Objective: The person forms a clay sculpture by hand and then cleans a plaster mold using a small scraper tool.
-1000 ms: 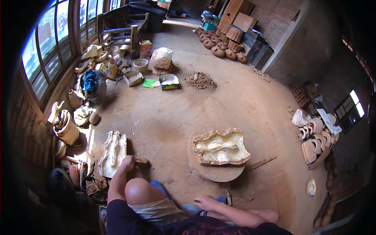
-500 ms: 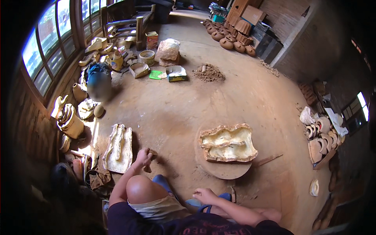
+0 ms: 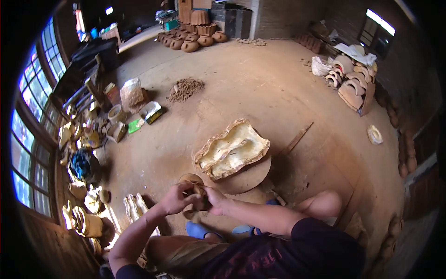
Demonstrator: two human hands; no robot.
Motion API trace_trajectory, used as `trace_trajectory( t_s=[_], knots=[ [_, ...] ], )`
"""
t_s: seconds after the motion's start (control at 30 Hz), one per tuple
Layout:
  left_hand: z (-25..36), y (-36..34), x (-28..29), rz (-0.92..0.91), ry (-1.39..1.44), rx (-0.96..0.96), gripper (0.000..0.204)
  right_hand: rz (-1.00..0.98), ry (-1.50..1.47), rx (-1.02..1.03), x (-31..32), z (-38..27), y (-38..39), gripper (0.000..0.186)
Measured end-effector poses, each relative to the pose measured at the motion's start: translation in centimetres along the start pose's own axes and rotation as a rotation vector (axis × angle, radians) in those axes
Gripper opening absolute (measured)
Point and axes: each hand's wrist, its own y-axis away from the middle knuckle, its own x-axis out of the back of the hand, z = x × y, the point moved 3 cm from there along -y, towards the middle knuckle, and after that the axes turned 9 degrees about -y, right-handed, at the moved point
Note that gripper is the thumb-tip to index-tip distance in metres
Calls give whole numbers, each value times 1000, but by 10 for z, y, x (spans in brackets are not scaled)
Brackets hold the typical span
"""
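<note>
In front of me, both my hands are closed on a crumpled brown cloth [image 3: 199, 189]. My left hand [image 3: 179, 199] grips it from the left, and my right hand [image 3: 215, 200] presses against its right side. A tan rounded piece [image 3: 190, 178] shows just beyond the fingers; whether it belongs to the cloth I cannot tell. Past my hands, a cream hollow mould [image 3: 232, 149] with a rough brown rim lies open side up and slanted on a round board [image 3: 253, 179]. A second pale mould [image 3: 134, 207] lies on the floor, partly hidden by my left forearm.
A flat wooden strip [image 3: 299, 137] lies right of the board. A crumbled soil heap [image 3: 186, 89], a small open box [image 3: 151, 112] and a wrapped block [image 3: 132, 94] are farther off. Clay pots [image 3: 190, 45] stand at the back; curved mould pieces [image 3: 351, 88] are piled at the right.
My view has swung to the right. My left hand has brought the brown cloth up toward the middle, and my right hand has left my foot area and taken hold of it too.
</note>
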Motion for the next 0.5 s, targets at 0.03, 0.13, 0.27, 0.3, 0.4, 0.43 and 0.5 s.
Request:
trace_trajectory(
  t_s=[0.03,0.13,0.27,0.3,0.4,0.43,0.5],
  knots=[
    [-6,2,0,129,140,19,32,8,41,31,-2,-10,11,31],
    [-26,-7,-16,280,249,94,49,15,298,108,-7,-41,36,33],
    [3,-20,-35,107,771,104,56,-23,608,73,-30,-79,88,42],
    [7,-21,-41,96,814,107,55,-19,729,26,-30,-83,95,44],
    [6,-31,-50,261,697,226,44,79,919,175,-16,-91,108,65],
    [9,-37,-52,298,609,318,38,190,1075,334,-14,-98,117,72],
    [21,-51,-62,325,649,337,40,-8,1055,563,9,-86,107,80]
  ],
)
